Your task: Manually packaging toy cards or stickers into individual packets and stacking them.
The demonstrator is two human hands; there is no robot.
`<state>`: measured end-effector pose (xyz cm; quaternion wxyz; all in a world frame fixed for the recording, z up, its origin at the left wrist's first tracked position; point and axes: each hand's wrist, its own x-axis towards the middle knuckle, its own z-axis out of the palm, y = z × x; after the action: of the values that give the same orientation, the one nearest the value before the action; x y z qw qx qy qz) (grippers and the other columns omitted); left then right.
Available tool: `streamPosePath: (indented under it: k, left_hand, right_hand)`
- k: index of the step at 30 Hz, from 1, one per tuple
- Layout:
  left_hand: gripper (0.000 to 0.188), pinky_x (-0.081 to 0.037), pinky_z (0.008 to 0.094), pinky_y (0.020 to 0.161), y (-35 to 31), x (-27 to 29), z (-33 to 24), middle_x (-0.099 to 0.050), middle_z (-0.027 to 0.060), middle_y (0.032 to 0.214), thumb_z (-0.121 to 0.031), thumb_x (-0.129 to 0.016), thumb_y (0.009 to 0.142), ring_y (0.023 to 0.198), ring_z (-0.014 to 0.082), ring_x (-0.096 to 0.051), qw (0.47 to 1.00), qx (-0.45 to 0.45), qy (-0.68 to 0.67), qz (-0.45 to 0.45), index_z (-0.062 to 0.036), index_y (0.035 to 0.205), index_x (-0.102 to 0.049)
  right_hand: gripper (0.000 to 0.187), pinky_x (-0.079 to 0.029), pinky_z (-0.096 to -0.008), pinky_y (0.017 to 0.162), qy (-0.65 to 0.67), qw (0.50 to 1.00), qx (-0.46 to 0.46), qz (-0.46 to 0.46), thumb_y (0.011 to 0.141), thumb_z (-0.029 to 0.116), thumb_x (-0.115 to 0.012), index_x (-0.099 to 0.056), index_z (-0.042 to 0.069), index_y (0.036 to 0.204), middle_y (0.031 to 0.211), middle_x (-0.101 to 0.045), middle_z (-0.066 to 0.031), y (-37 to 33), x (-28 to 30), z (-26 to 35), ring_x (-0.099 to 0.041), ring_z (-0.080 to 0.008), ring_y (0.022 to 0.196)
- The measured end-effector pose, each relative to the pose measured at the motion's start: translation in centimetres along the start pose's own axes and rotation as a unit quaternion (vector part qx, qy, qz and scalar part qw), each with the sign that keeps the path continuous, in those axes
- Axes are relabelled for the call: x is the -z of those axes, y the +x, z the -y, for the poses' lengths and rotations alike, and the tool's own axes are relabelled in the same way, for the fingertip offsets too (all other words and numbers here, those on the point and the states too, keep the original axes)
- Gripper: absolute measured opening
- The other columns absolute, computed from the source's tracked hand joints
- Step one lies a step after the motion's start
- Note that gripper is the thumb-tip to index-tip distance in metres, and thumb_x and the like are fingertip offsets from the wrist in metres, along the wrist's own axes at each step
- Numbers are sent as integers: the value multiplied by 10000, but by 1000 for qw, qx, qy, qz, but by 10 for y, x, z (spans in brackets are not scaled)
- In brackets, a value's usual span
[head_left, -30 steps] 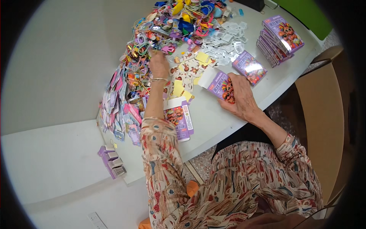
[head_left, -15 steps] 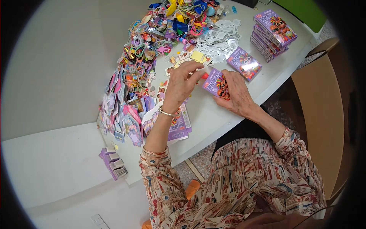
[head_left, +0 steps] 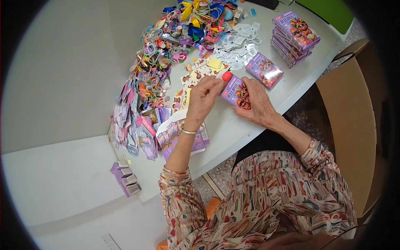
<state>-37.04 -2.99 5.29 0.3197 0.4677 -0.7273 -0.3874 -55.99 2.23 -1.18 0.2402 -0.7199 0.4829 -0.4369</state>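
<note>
My right hand (head_left: 259,102) is wrapped round a small purple carton (head_left: 236,92) with cartoon figures on its front, holding it tilted above the table. A round red piece (head_left: 227,76) shows at the carton's upper left end, beside a whitish flap. My left hand (head_left: 203,100), with a silver bangle on its wrist, is closed with fingertips pinched together against the carton's left edge; whatever is between them is hidden. A second purple carton (head_left: 265,71) lies just beyond my right hand.
Purple cartons are stacked (head_left: 295,35) at the far right. Small white packets (head_left: 239,43), picture cards (head_left: 196,75) and a heap of colourful trinkets (head_left: 160,54) spread across the table's back and left. Flat purple cartons (head_left: 200,143) lie beside my left forearm. A cardboard box (head_left: 350,125) stands at right.
My left hand has drawn back slightly toward me and its fingers have closed up. The red piece now shows fully at the carton's end. My right hand keeps its hold.
</note>
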Motion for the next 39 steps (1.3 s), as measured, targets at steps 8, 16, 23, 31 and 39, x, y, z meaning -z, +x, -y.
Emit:
streamPosePath:
  k: [8, 16, 23, 31, 39]
  left_hand:
    - [162, -475, 221, 679, 10, -8, -7, -635, 25, 928, -126, -626, 911, 781, 81, -589, 988, 68, -132, -35, -15, 1029, -621]
    - [136, -487, 270, 785, 10, -7, 0, -648, 80, 986, -117, -657, 865, 965, 166, -602, 994, -47, 99, 10, -17, 952, -689]
    - [154, -379, 388, 1006, -8, -6, 6, -614, 165, 1170, -155, -656, 863, 1122, 293, -559, 999, -10, 43, 8, -29, 922, -721]
    - [364, -499, 241, 802, -40, -14, -11, -559, 98, 1212, -87, -617, 911, 991, 129, -593, 984, 103, -122, -81, -20, 1260, -542]
    - [356, -482, 205, 773, -52, -52, -15, -601, 53, 1054, -55, -646, 891, 895, 77, -576, 939, 122, -251, -199, 22, 1229, -565]
  right_hand:
    - [774, -388, -423, 909, 6, 1000, -8, 5, 673, 234, -774, -359, 0, 1282, 1075, -480, -192, 0, 1, 1, -491, -357, 1015]
    - [807, -381, -428, 942, 17, 1000, -9, 2, 679, 237, -781, -341, -9, 1309, 1120, -476, -204, -1, 1, 0, -486, -367, 1053]
    - [837, -381, -436, 985, 16, 1000, -22, -11, 686, 246, -794, -328, -19, 1329, 1232, -466, -237, -4, -2, -1, -473, -393, 1146]
    - [919, -457, -428, 912, 8, 999, -14, -28, 656, 252, -816, -288, -10, 1360, 1230, -484, -234, 4, 7, 6, -536, -399, 1082]
    - [1021, -498, -418, 865, 23, 997, -46, 64, 611, 302, -840, -258, 1, 1395, 1261, -484, -237, 8, 19, 20, -557, -385, 1075]
